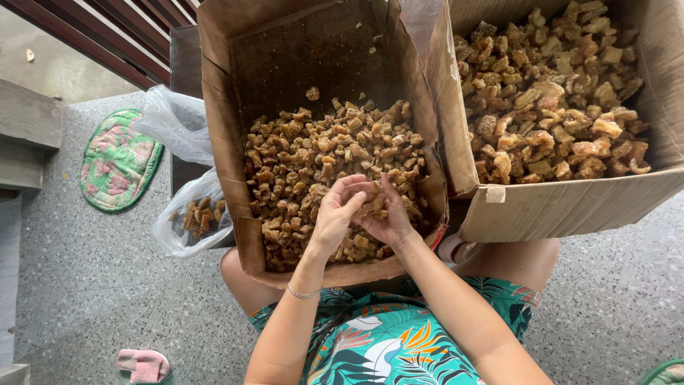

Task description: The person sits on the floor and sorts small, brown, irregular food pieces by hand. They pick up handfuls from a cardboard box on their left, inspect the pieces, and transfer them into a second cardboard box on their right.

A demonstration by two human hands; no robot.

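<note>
Cupping brown chunks [370, 208] (apparently): both hands, near box's front edge [335, 274].

Both hands, the left hand [335, 217] and the right hand [388, 214], meet low inside the near cardboard box [221, 142], its tall walls closing in on either side. Just right, the flap [445, 93] of a second box [570, 207] blocks the way. Left, plastic bags [189, 214] crowd the wall; beyond them lies open floor [85, 285].

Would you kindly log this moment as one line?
left hand + right hand: together on brown chunks | in cardboard box
</note>
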